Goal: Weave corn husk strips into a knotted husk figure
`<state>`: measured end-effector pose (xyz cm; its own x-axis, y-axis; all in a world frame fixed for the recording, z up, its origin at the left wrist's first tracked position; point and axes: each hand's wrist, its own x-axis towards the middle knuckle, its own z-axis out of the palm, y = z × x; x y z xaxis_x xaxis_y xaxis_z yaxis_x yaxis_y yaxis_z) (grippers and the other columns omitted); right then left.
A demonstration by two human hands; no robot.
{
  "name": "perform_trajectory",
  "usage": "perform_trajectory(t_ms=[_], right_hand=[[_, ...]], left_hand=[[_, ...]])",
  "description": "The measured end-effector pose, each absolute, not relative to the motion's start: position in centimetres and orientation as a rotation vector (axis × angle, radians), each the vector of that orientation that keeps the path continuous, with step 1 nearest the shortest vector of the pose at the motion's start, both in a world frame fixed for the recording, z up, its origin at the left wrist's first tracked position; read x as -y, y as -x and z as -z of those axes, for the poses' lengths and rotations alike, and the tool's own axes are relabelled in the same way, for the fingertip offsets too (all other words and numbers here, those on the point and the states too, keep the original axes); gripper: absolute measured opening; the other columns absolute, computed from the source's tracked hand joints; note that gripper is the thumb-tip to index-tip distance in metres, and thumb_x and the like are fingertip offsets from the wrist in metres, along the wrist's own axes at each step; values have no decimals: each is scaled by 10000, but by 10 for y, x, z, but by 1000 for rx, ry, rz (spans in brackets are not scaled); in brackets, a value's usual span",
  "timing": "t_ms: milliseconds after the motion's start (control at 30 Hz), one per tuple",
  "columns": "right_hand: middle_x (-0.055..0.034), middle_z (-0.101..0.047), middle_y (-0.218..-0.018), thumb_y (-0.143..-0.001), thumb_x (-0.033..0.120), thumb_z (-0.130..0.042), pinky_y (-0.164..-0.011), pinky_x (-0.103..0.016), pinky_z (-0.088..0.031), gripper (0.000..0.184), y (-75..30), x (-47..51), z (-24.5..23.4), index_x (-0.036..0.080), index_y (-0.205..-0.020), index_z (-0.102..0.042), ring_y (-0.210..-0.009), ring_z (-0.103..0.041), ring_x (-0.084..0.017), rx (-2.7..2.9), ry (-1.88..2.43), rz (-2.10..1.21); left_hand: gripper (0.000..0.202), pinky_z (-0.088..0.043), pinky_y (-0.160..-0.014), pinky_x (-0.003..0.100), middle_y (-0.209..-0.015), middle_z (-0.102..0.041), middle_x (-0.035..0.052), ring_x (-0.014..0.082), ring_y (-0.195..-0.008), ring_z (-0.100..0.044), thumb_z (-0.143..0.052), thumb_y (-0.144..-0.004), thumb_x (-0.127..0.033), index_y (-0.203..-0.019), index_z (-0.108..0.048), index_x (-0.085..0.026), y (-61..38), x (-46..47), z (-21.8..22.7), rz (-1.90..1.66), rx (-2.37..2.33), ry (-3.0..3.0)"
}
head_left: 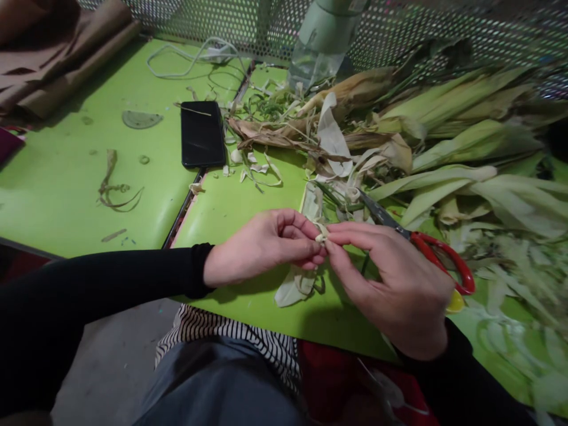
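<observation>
Both my hands meet over the green table, pinching a small pale knot of corn husk (321, 238) between their fingertips. My left hand (270, 239) is closed on it from the left, thumb against forefinger. From the right, my right hand (390, 278) grips the same piece with thumb and fingers. Beneath the hands lies a flat pale husk strip (293, 288), its lower end toward me. Scissors with red handles (448, 257) lie just beyond my right hand, which hides part of them.
A black phone (203, 135) lies at the left of a heap of corn husks (470, 136). A water bottle (326, 41) stands at the back by a perforated metal screen (199, 21). Brown paper (57, 59), a white cable (177, 74) and a half-round protractor (142, 119) are at left.
</observation>
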<state>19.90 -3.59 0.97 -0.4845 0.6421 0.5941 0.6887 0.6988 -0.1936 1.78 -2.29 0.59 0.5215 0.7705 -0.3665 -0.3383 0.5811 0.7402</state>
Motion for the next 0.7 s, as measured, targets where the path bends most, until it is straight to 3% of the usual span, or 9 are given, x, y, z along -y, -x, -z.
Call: perform_trajectory(t_ms=[333,533,700], right_hand=[[-29,-764,-891,-840,82,-681,-758,-317,-612,181,-202,32,-11,240,-913,-634,-819,-735,-185,2217,985,5],[-34,-773,-977,-876,103,-650,-822,-372,-611,184,-205,31,-17,258,-965,-696,-878,-738,-208,2201,1039,-180],[-22,-737,-903,-877,160,-666,-750,-345,-604,110,-208,30,-18,259,-912,-702,-821,-711,-187,2072,1139,-380]], left_hand=[[153,-491,-597,186,-717,-622,-36,59,-601,-573,-708,-847,-202,-887,-571,-147,-10,21,3,-820,-746,-1067],[146,-534,-697,212,-757,-668,0,87,-701,-647,-707,-838,-166,-907,-586,-123,-11,18,-1,-843,-775,-985],[141,-538,-737,219,-774,-688,14,91,-733,-661,-727,-827,-165,-895,-613,-115,-12,20,-3,-859,-745,-877]])
